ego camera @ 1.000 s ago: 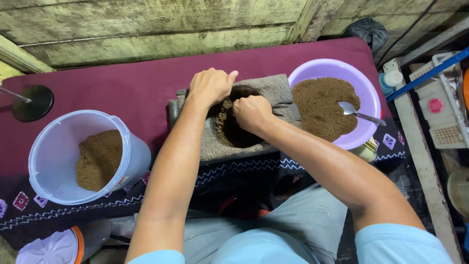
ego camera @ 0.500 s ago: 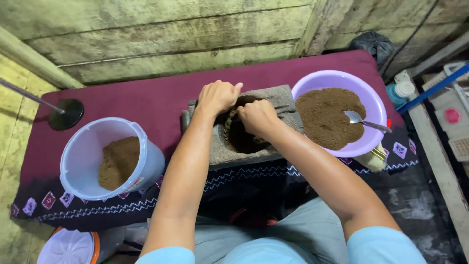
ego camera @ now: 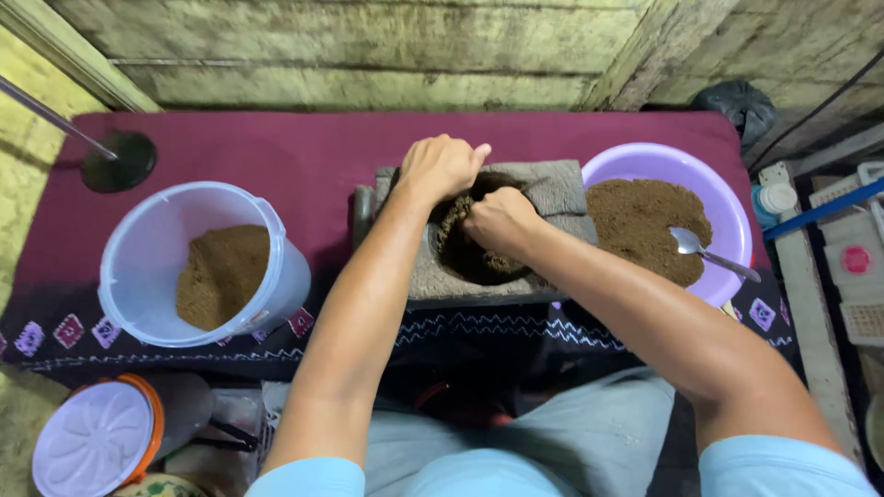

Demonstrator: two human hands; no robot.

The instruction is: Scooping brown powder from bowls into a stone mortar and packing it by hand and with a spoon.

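A grey stone block (ego camera: 562,198) with a round hollow sits in the middle of the maroon-covered table (ego camera: 276,156). Brown powder (ego camera: 460,244) fills the hollow. My left hand (ego camera: 440,166) rests on the hollow's far rim, fingers curled over it. My right hand (ego camera: 499,221) is closed and pressed down into the powder inside the hollow. The two hands touch each other. Whether either hand holds a tool is hidden.
A purple basin (ego camera: 727,198) of brown powder with a metal spoon (ego camera: 709,253) stands to the right. A clear plastic tub (ego camera: 157,276) with some powder is on the left. A lidded orange-rimmed container (ego camera: 92,442) sits below. A dark round base with a rod (ego camera: 118,161) stands far left.
The camera view has shifted, so everything sits further right and lower. Both hands stay at the stone hollow, the right hand working in the powder.
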